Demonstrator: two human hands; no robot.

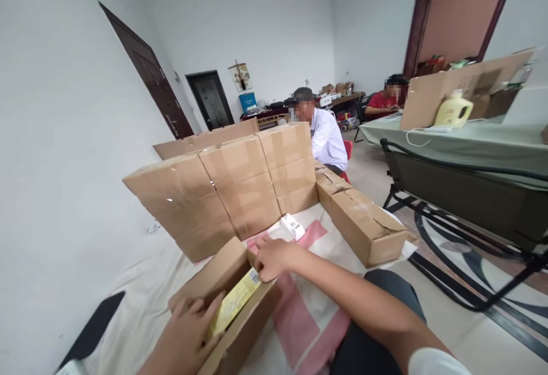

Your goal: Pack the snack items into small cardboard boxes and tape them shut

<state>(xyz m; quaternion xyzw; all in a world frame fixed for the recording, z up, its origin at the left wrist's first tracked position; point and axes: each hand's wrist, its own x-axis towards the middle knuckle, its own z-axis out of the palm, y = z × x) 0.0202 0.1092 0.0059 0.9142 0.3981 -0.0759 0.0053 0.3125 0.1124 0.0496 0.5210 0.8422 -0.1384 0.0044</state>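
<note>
I'm in what looks like a home room used for packing: cartons [244, 181] on a pink-and-white cloth [295, 312] at centre, a panelled door [148, 67] upper left, a folding chair [462, 192] right, plain pale walls [257, 15] across the top.

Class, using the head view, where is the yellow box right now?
In the head view, the yellow box lies low, left of centre, inside the open carton, between the left hand and right hand.
</note>
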